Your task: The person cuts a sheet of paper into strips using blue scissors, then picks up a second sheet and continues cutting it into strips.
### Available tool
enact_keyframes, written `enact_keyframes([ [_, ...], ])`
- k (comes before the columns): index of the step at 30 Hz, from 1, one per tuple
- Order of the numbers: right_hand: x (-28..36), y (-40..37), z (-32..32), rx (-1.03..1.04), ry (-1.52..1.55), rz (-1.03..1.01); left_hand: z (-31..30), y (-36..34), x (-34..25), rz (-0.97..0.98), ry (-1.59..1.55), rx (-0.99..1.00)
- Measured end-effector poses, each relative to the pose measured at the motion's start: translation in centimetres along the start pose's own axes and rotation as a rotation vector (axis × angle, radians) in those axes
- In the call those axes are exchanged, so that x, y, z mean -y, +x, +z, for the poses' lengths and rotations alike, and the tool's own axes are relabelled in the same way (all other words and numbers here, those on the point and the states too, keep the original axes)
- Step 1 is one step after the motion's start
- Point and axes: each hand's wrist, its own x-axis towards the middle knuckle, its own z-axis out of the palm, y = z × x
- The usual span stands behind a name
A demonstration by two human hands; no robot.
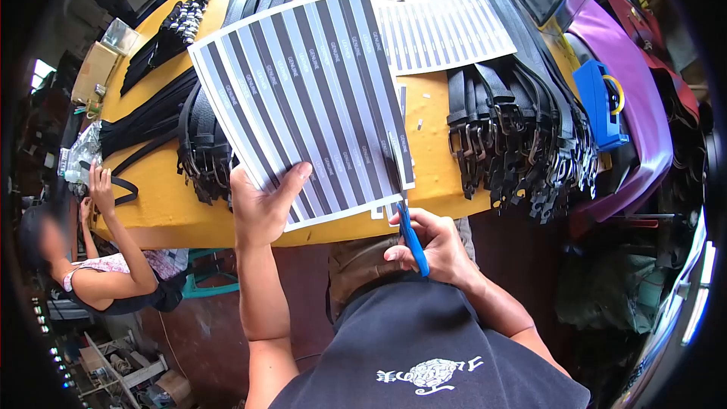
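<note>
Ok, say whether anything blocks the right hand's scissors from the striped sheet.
Nothing visible: the right hand has the scissors at the striped sheet, near its lower right corner; the left hand grips farther left.

At least two striped paper sheets (318,98) and one pair of blue-handled scissors (413,241) appear. One yellow worktop (435,170) bears two near-edge bunches of buckled black belts (522,110) and one right-edge blue tape dispenser (594,102).

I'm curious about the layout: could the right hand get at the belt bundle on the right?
Probably yes: nothing seems to block the right hand from the belt bundle, though it holds scissors.
</note>
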Motion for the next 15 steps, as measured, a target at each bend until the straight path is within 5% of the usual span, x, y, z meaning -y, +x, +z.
enact_keyframes([
  [15,-0.18,0.24,0.11,-0.043,-0.001,0.015,0.13,0.13,0.02,0.024,0.028,-0.003],
])
